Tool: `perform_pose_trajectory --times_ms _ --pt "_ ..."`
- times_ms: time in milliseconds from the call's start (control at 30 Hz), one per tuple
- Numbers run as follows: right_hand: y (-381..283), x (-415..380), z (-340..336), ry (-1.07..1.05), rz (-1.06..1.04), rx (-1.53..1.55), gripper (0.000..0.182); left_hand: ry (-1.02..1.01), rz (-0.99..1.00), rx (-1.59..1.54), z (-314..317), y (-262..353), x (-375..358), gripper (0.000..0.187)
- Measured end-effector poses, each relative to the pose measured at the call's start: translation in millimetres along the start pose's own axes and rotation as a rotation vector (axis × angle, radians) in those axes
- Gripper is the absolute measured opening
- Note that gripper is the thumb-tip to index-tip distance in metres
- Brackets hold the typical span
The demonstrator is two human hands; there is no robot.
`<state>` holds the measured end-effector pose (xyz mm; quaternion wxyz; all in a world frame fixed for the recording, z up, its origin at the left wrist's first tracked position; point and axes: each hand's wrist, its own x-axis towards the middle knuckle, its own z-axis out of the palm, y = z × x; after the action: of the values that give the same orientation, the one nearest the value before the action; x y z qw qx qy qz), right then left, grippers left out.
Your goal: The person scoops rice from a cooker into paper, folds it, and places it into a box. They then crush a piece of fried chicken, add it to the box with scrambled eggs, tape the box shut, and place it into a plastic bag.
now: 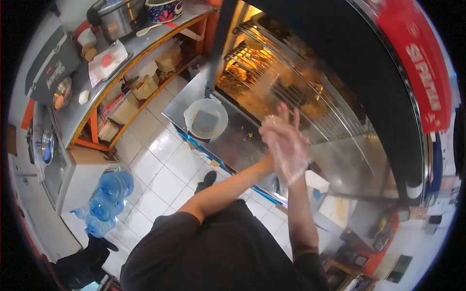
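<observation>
My two hands are pressed palm to palm in front of my chest, and both look covered by thin clear plastic gloves. My left hand [273, 130] comes in from the left on a bare forearm, and my right hand [294, 157] rises from below. The fingers point up and are slightly spread, with nothing held between them. They hover over a steel counter [238, 143] in front of a lit warming cabinet [272, 72] with wire racks of fried food. A round clear plastic tub [206, 118] stands on the counter to the left of my hands.
A long steel shelf unit [73, 116] at the left carries a rice cooker [116, 17], a patterned bowl [162, 8] and papers, with boxes underneath. Blue water bottles [104, 199] lie on the white tiled floor. A red sign [427, 63] is at the upper right.
</observation>
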<state>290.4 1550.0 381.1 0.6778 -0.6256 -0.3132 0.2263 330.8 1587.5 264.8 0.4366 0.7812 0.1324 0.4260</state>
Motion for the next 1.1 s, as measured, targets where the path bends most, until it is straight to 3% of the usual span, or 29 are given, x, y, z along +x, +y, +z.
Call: perform_pose_trajectory --times_ms 100,133,167,200,233,267,333,467,533,567,600,667,733,800,867,933,1000,1067,1100 --pt "18 89 52 0.045 -0.111 -0.704 0.047 -0.357 0.070 -0.064 2 -8 -29 0.081" --pt "30 124 61 0.078 -0.323 -1.051 0.044 -0.388 0.038 -0.413 -4 -7 -31 0.079" --pt "26 147 71 0.040 -0.131 -1.077 0.056 -0.409 0.017 -0.764 -10 -6 -31 0.077" --pt "46 175 74 0.131 -0.178 -1.330 0.066 -0.447 0.023 -0.595 -10 -7 -30 0.076" --pt "46 202 78 0.088 0.044 -1.215 0.073 -0.479 0.027 -0.427 -8 -5 -30 0.075" --pt "51 230 80 0.082 0.023 -1.235 0.073 -0.454 0.040 -0.436 -11 0 -30 0.075" --pt "71 287 78 0.040 0.307 -1.545 0.070 -0.533 -0.082 -0.675 -18 8 -27 0.069" --pt "110 336 49 -0.244 0.042 -1.507 0.065 -0.545 0.006 -0.588 13 -4 -48 0.062" --pt "97 324 56 -0.013 0.095 -1.346 0.057 -0.307 -0.287 -1.231 37 -1 -57 0.060" --pt "85 327 61 -0.261 0.080 -1.758 0.054 -0.309 -0.298 -1.231 43 -1 -58 0.060" --pt "78 322 67 -0.265 0.082 -1.750 0.054 -0.296 -0.327 -1.222 48 -6 -58 0.060" --pt "63 288 75 0.138 0.372 -1.366 0.047 -0.292 -0.369 -1.202 47 -16 -59 0.061" --pt "88 261 48 0.106 0.312 -1.303 0.051 -0.289 -0.046 -0.455 41 -30 -47 0.062" --pt "123 223 34 0.514 -0.013 -0.848 0.045 -0.307 -0.032 -0.290 29 -40 -26 0.064" --pt "24 153 54 0.214 0.338 -0.177 0.059 -0.281 -0.015 -0.044 18 -45 -23 0.067" --pt "17 91 48 0.085 0.136 -0.239 0.056 -0.199 -0.005 0.077 3 -58 -16 0.068" --pt "63 14 12 0.059 0.404 1.178 0.055 -0.131 0.012 0.173 -7 -71 -12 0.068" --pt "10 -28 -3 -0.187 0.584 0.807 0.060 -0.074 0.049 0.246 -19 -82 -3 0.069" --pt "12 -52 -30 -0.082 0.521 0.814 0.060 -0.051 0.082 0.271 -20 -84 1 0.069"
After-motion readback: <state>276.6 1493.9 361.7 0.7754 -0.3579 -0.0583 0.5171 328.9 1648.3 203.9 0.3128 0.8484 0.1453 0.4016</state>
